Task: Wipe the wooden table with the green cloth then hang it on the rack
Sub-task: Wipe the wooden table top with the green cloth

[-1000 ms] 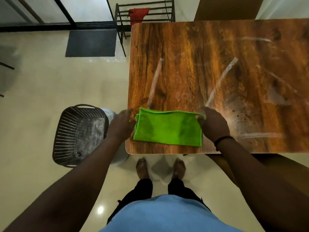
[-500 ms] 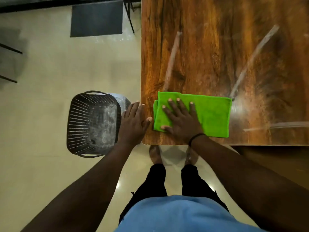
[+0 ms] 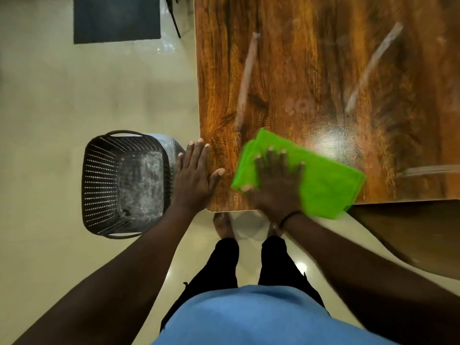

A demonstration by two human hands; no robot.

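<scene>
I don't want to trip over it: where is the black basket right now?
In the head view, the basket stands on the floor to the left of the table, by its near corner, just beyond the left hand that rests flat on that corner.

The right hand (image 3: 276,185) has pushed the green cloth (image 3: 321,180) rightward, skewing it over the table edge.

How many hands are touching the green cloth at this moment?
1. The right hand lies flat on the cloth. The left hand rests flat on the table corner, apart from the cloth.
</scene>
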